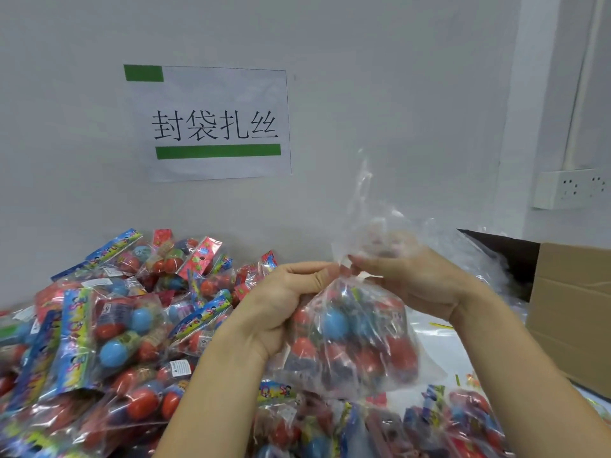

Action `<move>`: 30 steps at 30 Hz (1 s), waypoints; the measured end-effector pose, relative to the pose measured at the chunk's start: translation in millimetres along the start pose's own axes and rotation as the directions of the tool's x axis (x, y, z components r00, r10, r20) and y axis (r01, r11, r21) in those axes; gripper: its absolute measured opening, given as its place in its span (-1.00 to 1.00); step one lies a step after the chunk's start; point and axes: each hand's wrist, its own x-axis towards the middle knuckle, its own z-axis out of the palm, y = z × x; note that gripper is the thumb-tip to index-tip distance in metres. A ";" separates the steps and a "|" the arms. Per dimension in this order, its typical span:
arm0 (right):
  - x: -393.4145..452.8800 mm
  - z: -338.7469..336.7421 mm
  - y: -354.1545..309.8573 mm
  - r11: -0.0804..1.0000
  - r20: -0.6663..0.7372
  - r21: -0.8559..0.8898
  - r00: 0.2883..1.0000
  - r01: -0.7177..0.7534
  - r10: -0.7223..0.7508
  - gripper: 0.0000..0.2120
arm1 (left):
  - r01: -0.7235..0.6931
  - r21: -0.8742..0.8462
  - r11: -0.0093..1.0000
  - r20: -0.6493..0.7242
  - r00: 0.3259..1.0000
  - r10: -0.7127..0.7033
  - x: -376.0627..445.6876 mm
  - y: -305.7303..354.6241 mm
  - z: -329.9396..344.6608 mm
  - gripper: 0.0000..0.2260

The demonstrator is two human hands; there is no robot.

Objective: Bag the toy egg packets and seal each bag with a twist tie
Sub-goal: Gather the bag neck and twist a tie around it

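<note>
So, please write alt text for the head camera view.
Two hands, left hand and right hand, gather the neck of a clear plastic bag filled with toy egg packets. More packets are piled at left, under a wall sign.

Egg packet pile (pixel 109 328) covers worktop left side, back to wall. Filled bag (pixel 350 338) held above worktop centre, btwn left hand (pixel 281 302) and right hand (pixel 410 279). Cardboard box (pixel 572 312) at right edge. Paper sign (pixel 211 123) on wall behind pile; socket (pixel 572 188) upper right.
</note>
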 end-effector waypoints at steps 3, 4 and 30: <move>1.4 -17.4 3.4 0.969 -0.170 -0.229 0.984 -0.093 0.055 -0.94 | -0.072 0.066 0.995 -0.247 0.965 0.086 3.5 2.5 0.9 -0.85; -2.0 -23.3 0.5 0.939 -0.205 -0.315 0.976 -0.140 0.077 -0.90 | -0.105 0.105 0.989 -0.319 0.938 0.134 5.6 1.9 1.9 -0.88; 8.6 -7.1 7.3 0.961 0.072 -0.079 0.963 0.265 -0.260 -0.84 | -0.024 0.180 0.983 0.097 0.995 0.006 -0.6 -3.6 5.3 -0.78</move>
